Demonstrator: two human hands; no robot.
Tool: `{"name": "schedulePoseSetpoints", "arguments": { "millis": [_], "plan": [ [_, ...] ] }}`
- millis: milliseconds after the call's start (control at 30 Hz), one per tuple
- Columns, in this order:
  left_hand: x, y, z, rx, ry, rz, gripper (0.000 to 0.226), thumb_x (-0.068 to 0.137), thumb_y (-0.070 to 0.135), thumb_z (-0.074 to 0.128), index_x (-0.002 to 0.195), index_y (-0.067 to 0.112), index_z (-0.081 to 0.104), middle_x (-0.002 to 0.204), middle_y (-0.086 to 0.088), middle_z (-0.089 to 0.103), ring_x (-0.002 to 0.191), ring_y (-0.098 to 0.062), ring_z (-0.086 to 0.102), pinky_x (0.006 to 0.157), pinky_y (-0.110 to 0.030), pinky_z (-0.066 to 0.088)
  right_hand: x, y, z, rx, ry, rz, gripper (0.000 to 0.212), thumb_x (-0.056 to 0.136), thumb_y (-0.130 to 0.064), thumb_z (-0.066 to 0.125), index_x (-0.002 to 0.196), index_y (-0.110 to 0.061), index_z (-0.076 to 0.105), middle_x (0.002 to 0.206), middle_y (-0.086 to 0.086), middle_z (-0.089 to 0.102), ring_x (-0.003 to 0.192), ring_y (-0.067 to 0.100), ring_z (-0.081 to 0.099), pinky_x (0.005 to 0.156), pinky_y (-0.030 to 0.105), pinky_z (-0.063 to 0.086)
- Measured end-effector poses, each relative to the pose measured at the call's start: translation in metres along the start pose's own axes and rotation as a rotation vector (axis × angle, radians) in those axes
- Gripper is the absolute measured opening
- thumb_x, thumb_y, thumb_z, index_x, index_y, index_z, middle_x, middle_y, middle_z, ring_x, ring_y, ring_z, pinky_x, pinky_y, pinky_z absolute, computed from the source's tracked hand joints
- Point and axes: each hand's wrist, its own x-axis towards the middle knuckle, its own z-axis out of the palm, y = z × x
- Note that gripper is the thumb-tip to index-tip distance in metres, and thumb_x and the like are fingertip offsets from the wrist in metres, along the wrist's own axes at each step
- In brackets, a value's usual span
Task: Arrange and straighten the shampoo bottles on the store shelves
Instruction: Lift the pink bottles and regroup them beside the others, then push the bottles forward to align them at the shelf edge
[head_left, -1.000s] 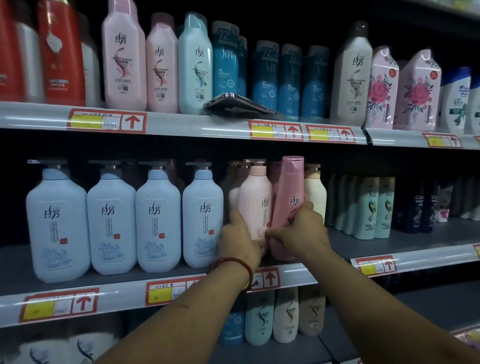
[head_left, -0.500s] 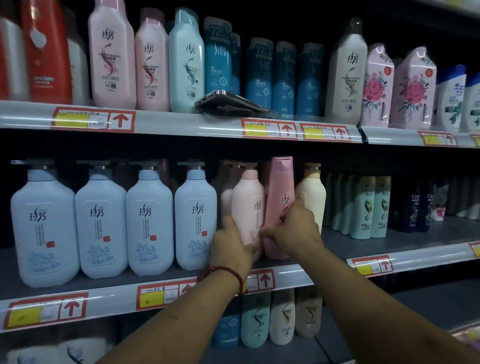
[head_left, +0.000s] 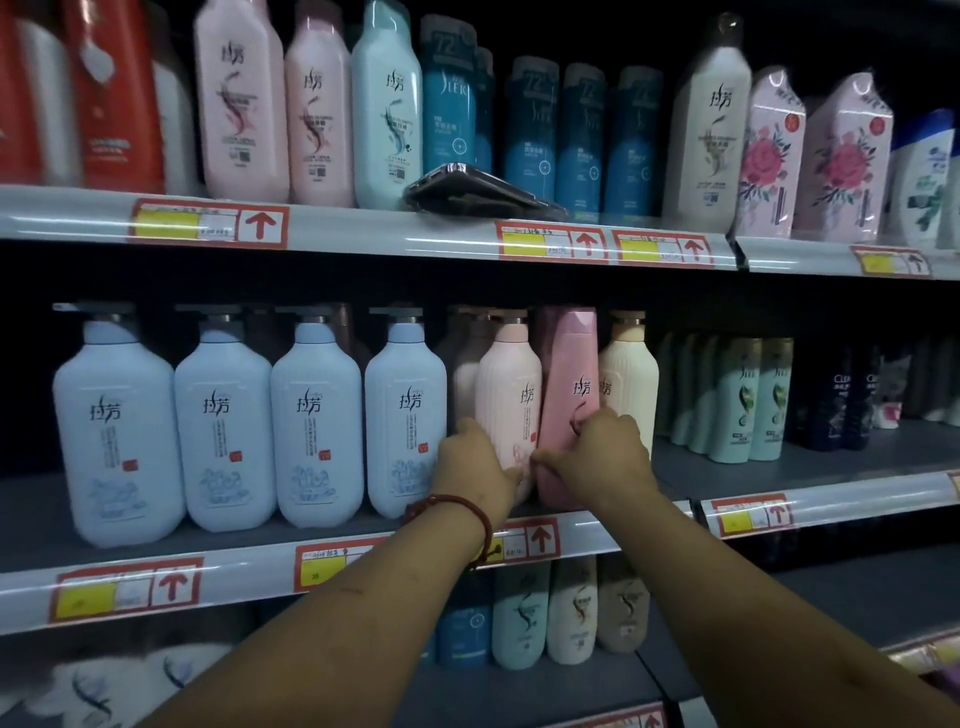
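On the middle shelf (head_left: 831, 499) my right hand (head_left: 602, 457) grips the lower part of a tall pink bottle (head_left: 569, 379), which leans slightly left. My left hand (head_left: 475, 467) holds the base of the pale pink pump bottle (head_left: 509, 389) beside it; the two hands nearly touch. A cream pump bottle (head_left: 628, 374) stands just right of the pink one. Several light blue pump bottles (head_left: 317, 426) stand in a row to the left.
A dark phone-like object (head_left: 478, 189) lies on the upper shelf edge in front of blue bottles (head_left: 582, 135). Green bottles (head_left: 748, 400) and dark bottles (head_left: 841, 405) stand to the right. More bottles (head_left: 571, 608) fill the shelf below.
The pink bottle has come down and back onto the shelf beside the pale pink pump bottle. Both hands have slid lower on the bottles, and the view has shifted slightly.
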Motion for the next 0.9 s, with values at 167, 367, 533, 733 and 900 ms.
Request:
{"name": "schedulePoseSetpoints", "arguments": {
  "millis": [167, 367, 533, 733, 900],
  "plan": [
    [-0.009, -0.013, -0.029, -0.046, -0.049, 0.071, 0.035, 0.086, 0.024, 0.077, 0.112, 0.013, 0.058, 0.109, -0.006, 0.066, 0.103, -0.024, 0.065, 0.095, -0.038, 0.056, -0.025, 0.001, -0.011, -0.013, 0.012, -0.006, 0.052, 0.082, -0.03, 0.072, 0.123, -0.004, 0.053, 0.11, 0.012, 0.052, 0.088, 0.028, 0.055, 0.075, 0.035, 0.049],
    [-0.036, -0.042, -0.102, 0.182, -0.03, 0.281, 0.044, 0.087, 0.036, 0.073, 0.124, 0.019, 0.057, 0.118, -0.002, 0.063, 0.107, -0.02, 0.06, 0.094, -0.041, 0.053, -0.073, -0.032, -0.022, -0.111, -0.047, -0.269, 0.056, 0.088, -0.032, 0.07, 0.136, -0.015, 0.047, 0.131, 0.008, 0.053, 0.114, 0.029, 0.056, 0.093, 0.047, 0.052],
    [-0.058, -0.083, -0.168, 0.472, 0.025, 0.308, 0.057, 0.087, 0.05, 0.067, 0.135, 0.025, 0.049, 0.129, 0.001, 0.059, 0.119, -0.022, 0.052, 0.098, -0.041, 0.048, -0.112, -0.08, -0.012, -0.081, -0.125, -0.44, 0.066, 0.086, -0.032, 0.073, 0.142, -0.019, 0.042, 0.141, 0.003, 0.048, 0.121, 0.026, 0.053, 0.094, 0.043, 0.05],
    [-0.073, -0.147, -0.234, 0.514, 0.13, 0.185, 0.055, 0.086, 0.051, 0.069, 0.129, 0.022, 0.052, 0.125, 0.0, 0.06, 0.115, -0.024, 0.054, 0.095, -0.041, 0.048, -0.15, -0.141, 0.027, 0.038, -0.165, -0.594, 0.071, 0.089, -0.034, 0.071, 0.149, -0.02, 0.037, 0.149, -0.001, 0.043, 0.13, 0.021, 0.049, 0.101, 0.04, 0.047],
    [-0.064, -0.205, -0.267, 0.332, 0.22, 0.017, 0.059, 0.083, 0.044, 0.077, 0.127, 0.017, 0.05, 0.122, -0.007, 0.053, 0.112, -0.027, 0.053, 0.095, -0.042, 0.049, -0.163, -0.187, 0.072, 0.202, -0.194, -0.579, 0.067, 0.088, -0.038, 0.073, 0.144, -0.02, 0.041, 0.143, -0.001, 0.048, 0.125, 0.022, 0.053, 0.098, 0.04, 0.049]
  ]
}}
